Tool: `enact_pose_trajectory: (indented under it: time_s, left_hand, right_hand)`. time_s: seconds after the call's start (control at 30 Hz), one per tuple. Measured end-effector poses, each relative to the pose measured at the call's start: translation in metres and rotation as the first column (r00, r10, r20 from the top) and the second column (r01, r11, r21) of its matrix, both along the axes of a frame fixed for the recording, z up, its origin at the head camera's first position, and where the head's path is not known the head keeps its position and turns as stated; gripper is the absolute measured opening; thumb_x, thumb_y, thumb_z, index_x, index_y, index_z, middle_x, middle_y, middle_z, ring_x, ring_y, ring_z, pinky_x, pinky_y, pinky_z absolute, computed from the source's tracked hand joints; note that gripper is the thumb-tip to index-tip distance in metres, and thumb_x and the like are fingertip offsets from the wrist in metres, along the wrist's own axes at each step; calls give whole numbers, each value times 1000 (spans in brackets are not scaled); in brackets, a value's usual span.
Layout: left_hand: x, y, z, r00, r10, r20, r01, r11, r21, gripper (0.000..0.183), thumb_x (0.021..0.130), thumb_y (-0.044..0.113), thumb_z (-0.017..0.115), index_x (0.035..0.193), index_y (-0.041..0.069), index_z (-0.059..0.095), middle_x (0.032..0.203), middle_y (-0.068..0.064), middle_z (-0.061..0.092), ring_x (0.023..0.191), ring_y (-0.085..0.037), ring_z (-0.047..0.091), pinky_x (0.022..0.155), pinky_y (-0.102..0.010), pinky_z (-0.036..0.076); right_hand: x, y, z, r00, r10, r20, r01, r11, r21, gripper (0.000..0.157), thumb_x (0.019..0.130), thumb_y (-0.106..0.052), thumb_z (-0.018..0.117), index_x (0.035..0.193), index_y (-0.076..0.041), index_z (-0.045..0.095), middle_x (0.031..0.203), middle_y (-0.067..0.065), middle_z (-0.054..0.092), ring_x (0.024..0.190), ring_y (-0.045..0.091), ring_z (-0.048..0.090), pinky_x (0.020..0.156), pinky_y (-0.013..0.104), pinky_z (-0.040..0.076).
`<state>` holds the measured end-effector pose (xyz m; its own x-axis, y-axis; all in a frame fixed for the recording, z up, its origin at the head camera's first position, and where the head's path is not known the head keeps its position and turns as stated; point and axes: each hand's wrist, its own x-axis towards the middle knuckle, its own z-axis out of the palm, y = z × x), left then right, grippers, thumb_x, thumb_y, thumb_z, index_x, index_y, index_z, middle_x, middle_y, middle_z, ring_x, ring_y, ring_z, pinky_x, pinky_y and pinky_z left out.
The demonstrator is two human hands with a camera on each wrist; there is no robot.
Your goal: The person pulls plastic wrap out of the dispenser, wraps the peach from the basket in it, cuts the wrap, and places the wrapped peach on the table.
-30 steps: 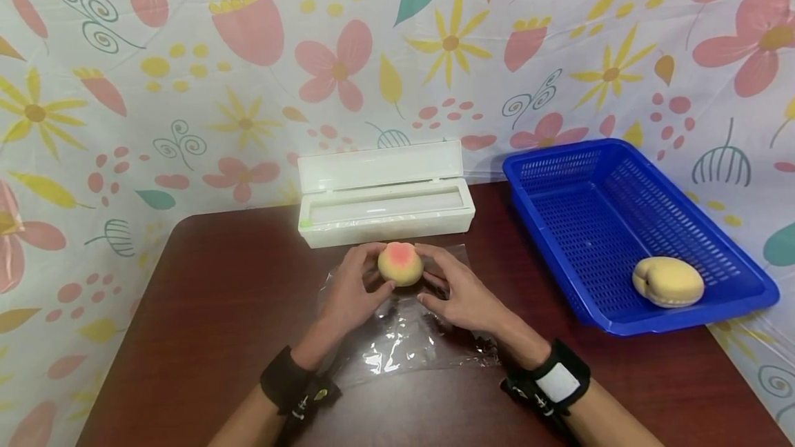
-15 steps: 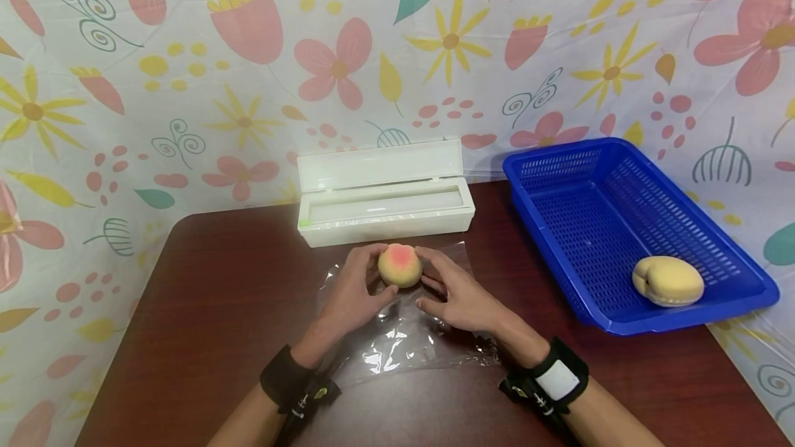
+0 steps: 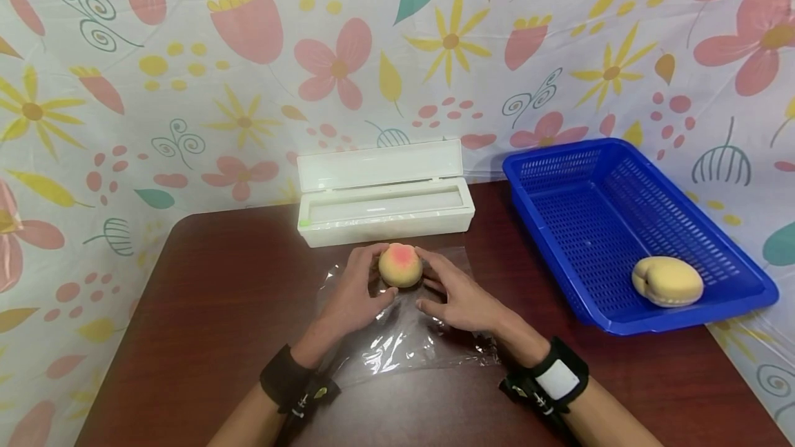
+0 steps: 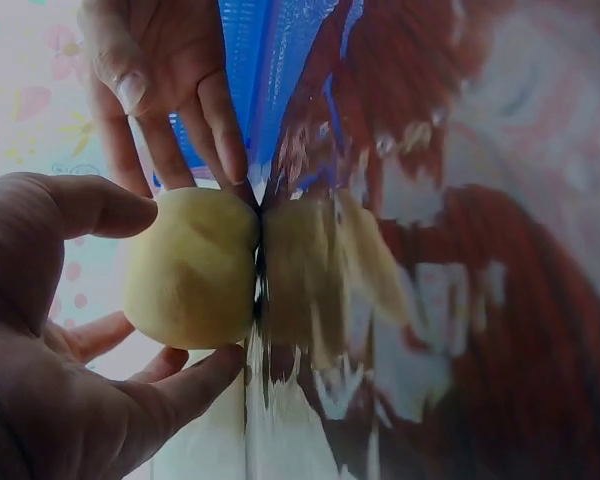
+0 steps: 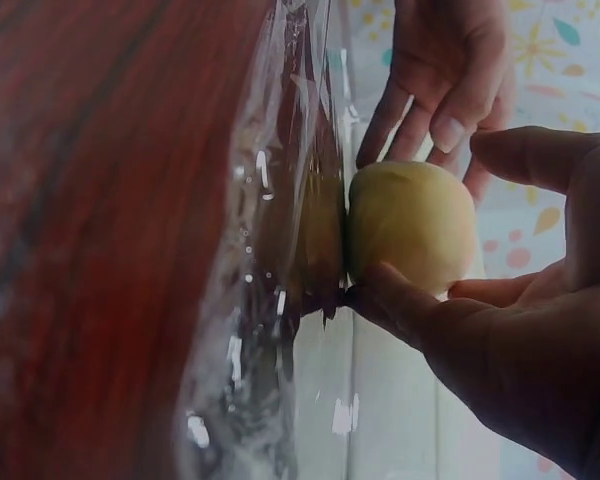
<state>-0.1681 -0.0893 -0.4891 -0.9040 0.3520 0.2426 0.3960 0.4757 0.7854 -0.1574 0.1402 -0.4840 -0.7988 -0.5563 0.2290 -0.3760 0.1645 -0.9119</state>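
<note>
A toy-like peach, yellow with a pink top, sits on a sheet of clear plastic film spread on the table. My left hand cups its left side, fingers bent around it and thumb toward the near side. From the right, my right hand curves its fingers against the fruit, while its thumb stands off a little. Up close in the left wrist view, the peach is mirrored in the shiny film. The right wrist view shows right fingertips low against the peach, at the film.
Behind the film stands a white cling film dispenser, its lid raised and a roll inside. A blue basket at the right holds a yellow mango-shaped fruit. A flower-printed cloth hangs behind the dark wooden table.
Almost nothing differs; both hands stay around the peach, with only a very slight shift of the fingers.
</note>
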Motion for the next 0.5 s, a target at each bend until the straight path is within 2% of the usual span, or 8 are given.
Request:
enact_pose_trajectory:
  time_s: [0.1,0.37,0.5]
  left_hand:
    - [0,-1,0,1000,-2,1,2,1000,-21,77,77,10,76,144,8,38,131,-15,38,106,-22,53,86,-41,52]
    - [0,-1,0,1000,7,21,-5,996,-88,79,79,17,74,148,13,34,135,-13,37,115,-16,49,91,-42,49]
    - [1,-1,1,999,27,28,-25,997,-77,87,79,16,75,150,9,25,134,-15,37,117,-22,47,92,-41,47]
  right_hand:
    - [0,2,0,1000,10,7,-10,999,34,90,83,3,69,156,-4,15,153,16,23,134,33,35,101,48,38]
    - [2,4,3,1000,-7,-18,9,988,151,95,84,-5,71,157,-9,11,155,12,21,132,29,37,102,46,40]
    - [2,5,4,999,-30,-34,37,979,201,94,84,-8,72,157,-12,13,153,10,25,130,27,40,101,44,42]
